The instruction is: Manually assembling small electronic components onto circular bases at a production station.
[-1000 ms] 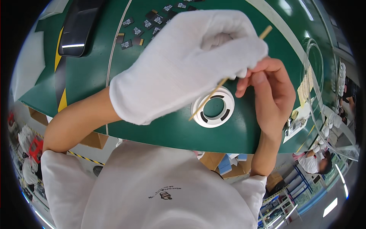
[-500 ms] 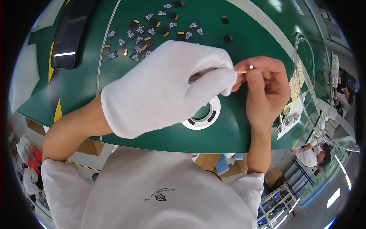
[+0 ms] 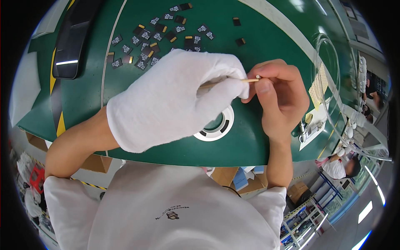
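Note:
My left hand (image 3: 171, 98), in a white glove, is closed around a thin wooden stick (image 3: 251, 80) whose end points right. My right hand (image 3: 281, 93), bare, has its thumb and index finger pinched at that end. A tiny white round piece (image 3: 258, 76) shows between those fingertips, at the stick's end; whether it is part of the stick I cannot tell. Below the glove lies a white ring (image 3: 216, 134) with dark segments, partly covered by the glove. Several small black memory cards (image 3: 145, 34) lie scattered on the green table beyond my left hand.
A black phone-like slab (image 3: 68, 52) lies at the left beside yellow-black tape (image 3: 61, 125). Clear tubing (image 3: 323, 39) loops at the right, near a card with small metal parts (image 3: 312, 130). Two memory cards (image 3: 240, 41) lie apart from the others. A cardboard box (image 3: 225, 176) is below the table's edge.
Both hands have shifted slightly left in the view. The stick's end now meets the tiny white piece at my right fingertips, where a small gap showed before.

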A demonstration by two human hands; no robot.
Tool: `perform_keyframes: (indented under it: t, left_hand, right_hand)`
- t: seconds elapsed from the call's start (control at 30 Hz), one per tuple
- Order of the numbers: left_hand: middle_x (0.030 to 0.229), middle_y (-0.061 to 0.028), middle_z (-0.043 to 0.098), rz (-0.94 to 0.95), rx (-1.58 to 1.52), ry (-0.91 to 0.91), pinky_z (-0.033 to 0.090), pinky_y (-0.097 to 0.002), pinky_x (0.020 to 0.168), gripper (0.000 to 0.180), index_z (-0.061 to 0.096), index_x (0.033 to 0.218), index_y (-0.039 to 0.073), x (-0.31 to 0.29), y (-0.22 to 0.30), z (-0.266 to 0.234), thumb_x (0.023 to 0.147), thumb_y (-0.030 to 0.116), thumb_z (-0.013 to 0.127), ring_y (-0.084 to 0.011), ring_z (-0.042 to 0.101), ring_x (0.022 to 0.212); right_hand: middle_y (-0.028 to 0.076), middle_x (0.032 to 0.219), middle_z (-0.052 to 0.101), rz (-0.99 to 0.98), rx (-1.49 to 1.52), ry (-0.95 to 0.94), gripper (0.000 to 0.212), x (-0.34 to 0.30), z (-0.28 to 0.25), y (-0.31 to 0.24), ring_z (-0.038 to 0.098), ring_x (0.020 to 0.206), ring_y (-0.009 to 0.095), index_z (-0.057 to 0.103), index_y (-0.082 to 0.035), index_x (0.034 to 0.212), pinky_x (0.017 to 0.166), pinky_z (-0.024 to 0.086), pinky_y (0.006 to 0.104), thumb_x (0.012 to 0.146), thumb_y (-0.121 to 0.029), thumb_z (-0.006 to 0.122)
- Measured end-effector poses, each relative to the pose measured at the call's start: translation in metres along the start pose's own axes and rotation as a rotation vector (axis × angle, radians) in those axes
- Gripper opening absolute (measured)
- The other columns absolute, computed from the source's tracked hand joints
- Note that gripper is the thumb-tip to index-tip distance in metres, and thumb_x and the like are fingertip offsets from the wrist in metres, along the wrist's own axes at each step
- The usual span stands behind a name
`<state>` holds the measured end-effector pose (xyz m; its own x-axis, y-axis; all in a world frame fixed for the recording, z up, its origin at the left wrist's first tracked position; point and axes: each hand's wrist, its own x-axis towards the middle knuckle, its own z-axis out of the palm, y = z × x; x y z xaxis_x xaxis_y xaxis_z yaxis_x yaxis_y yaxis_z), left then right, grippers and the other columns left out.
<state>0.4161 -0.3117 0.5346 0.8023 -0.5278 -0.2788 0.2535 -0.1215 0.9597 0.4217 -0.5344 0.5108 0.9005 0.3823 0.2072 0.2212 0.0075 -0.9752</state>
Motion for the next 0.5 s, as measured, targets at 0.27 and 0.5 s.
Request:
perform_keyframes:
  t: [0.27, 0.5]
  left_hand:
    - [0.069, -0.0018, 0.056, -0.004, 0.093, -0.009, 0.038, -0.0249, 0.056, 0.018, 0.066, 0.102, -0.001, -0.001, 0.0, -0.001, 0.096, 0.009, 0.053, -0.0065, 0.045, 0.061]
    - [0.074, -0.0072, 0.064, 0.02, 0.229, 0.01, 0.041, -0.0265, 0.057, 0.018, 0.068, 0.101, -0.001, 0.0, 0.002, 0.001, 0.095, 0.015, 0.063, -0.0091, 0.049, 0.062]
  right_hand:
    - [0.018, 0.091, 0.069, -0.382, -0.648, -0.061, 0.019, 0.002, -0.001, -0.006, 0.067, 0.076, 0.021, 0.065, 0.007, 0.101, 0.065, 0.054, 0.0278, 0.083, 0.012, 0.069]
    - [0.014, 0.086, 0.072, -0.427, -0.806, -0.117, 0.026, 0.004, -0.005, -0.01, 0.07, 0.074, 0.021, 0.07, 0.002, 0.097, 0.063, 0.054, 0.0267, 0.074, 0.01, 0.078]
